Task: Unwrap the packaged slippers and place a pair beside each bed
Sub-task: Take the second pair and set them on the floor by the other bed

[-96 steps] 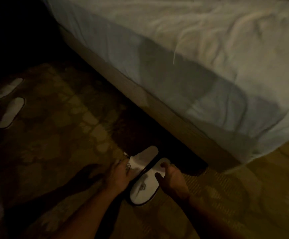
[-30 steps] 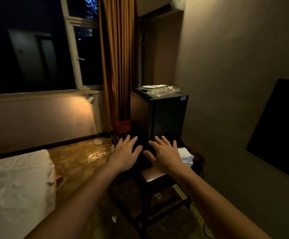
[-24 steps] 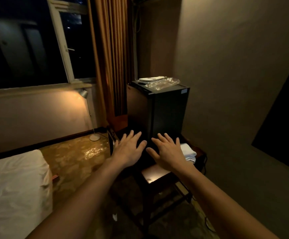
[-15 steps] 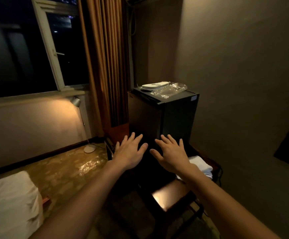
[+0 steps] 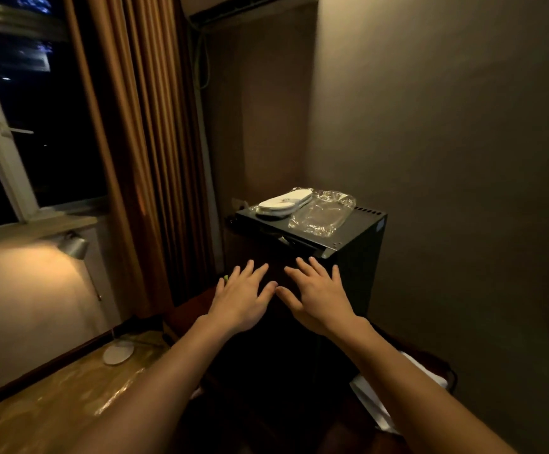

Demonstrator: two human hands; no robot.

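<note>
Head cam, dim room. Both hands held out in front, palms down, fingers spread, gripping nothing. Left hand (image 5: 243, 298) and right hand (image 5: 319, 296) sit side by side, thumbs nearly touching, in front of the dark face of a black mini-fridge (image 5: 348, 257).

The packaged slippers (image 5: 284, 202) lie on top of the fridge, toward its left rear corner — a white pair stacked flat, clear wrap visible around them. Just beside them to the right lies an empty clear plastic wrapper (image 5: 324, 214), crumpled. Both are above and beyond the fingertips, well apart from the hands; slippers sit a bit closer to the left hand's line, wrapper over the right's.

Left of the fridge hang brown curtains (image 5: 142, 142), then a window (image 5: 14, 126) w/ dark outside. Below the sill a lit floor lamp (image 5: 76, 245) — its round base rests on the patterned floor (image 5: 53, 411). A white folded cloth (image 5: 374, 404) shows under the right forearm, lower right.
</note>
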